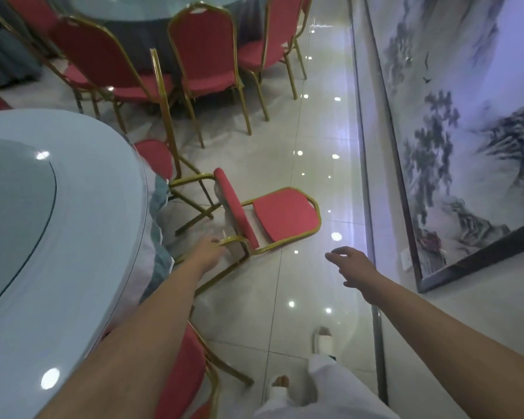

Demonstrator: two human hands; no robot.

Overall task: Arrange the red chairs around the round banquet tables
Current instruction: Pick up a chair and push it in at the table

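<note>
A red chair with a gold frame (273, 216) lies tipped on its back on the tiled floor, legs pointing toward the near round table (43, 237). My left hand (208, 247) reaches to the chair's gold front leg bar and touches it; a grip does not show. My right hand (350, 264) hovers open in the air to the right of the chair, touching nothing. Another red chair (158, 158) stands tucked against the near table. A third red chair (185, 370) stands under my left forearm.
Several red chairs (206, 52) stand around a second round table (164, 7) at the top. A wall with a large ink landscape painting (466, 131) runs along the right. My feet in white slippers (322, 340) stand on the glossy floor.
</note>
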